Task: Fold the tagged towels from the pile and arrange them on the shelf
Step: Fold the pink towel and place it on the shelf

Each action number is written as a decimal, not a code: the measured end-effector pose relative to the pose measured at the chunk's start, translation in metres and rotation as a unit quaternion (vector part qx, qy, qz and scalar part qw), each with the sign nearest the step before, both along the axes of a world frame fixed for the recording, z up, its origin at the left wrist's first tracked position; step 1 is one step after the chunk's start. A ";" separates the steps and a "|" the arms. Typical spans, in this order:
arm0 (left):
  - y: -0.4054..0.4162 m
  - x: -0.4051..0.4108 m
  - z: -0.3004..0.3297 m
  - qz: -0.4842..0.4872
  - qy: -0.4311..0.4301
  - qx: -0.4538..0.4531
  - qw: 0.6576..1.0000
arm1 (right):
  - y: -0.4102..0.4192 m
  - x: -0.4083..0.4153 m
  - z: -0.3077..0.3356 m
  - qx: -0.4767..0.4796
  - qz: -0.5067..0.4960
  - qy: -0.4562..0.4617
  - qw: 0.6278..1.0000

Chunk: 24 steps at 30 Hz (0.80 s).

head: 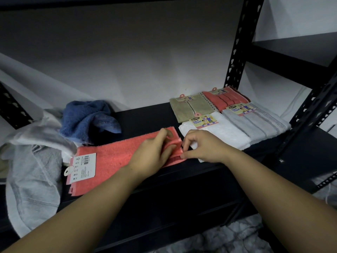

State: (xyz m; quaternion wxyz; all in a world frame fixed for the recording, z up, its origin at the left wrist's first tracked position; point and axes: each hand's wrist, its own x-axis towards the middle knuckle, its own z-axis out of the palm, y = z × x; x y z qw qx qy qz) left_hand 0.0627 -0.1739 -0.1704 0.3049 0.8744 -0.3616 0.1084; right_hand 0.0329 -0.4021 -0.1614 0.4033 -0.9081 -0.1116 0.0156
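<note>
A coral towel point(113, 157) lies flat along the front of the black shelf point(145, 115), its paper tag point(81, 168) at the left end. My left hand point(153, 154) presses on the towel's right end with fingers curled over its edge. My right hand point(202, 146) pinches the same right edge at the corner. Folded tagged towels sit at the right: a white one point(218, 132), a grey striped one point(260, 123), a beige one point(189, 108) and a coral one point(224, 100). The unfolded pile at the left holds a blue towel point(89, 119) and a grey one point(34, 178).
A black perforated upright point(237, 52) rises behind the folded towels. Another slanted black post point(313, 106) stands at the right. A white wall backs the shelf. A lower black shelf board point(182, 207) lies beneath my forearms.
</note>
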 end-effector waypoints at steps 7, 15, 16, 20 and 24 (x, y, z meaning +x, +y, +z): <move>-0.004 0.008 -0.005 -0.066 -0.032 0.030 0.997 | -0.001 0.002 -0.002 -0.001 0.001 0.002 1.000; -0.006 0.011 -0.001 -0.098 0.028 0.037 0.994 | -0.004 0.003 0.001 -0.001 0.010 0.018 1.000; -0.005 0.011 -0.002 -0.101 0.032 0.041 0.994 | -0.004 0.003 0.001 0.000 0.011 0.018 1.000; -0.006 0.010 -0.005 -0.105 0.037 0.047 0.993 | -0.005 0.002 0.002 0.001 0.016 0.019 1.000; -0.007 0.011 -0.007 -0.114 0.042 0.043 0.992 | -0.005 0.002 0.003 0.015 0.013 0.024 1.000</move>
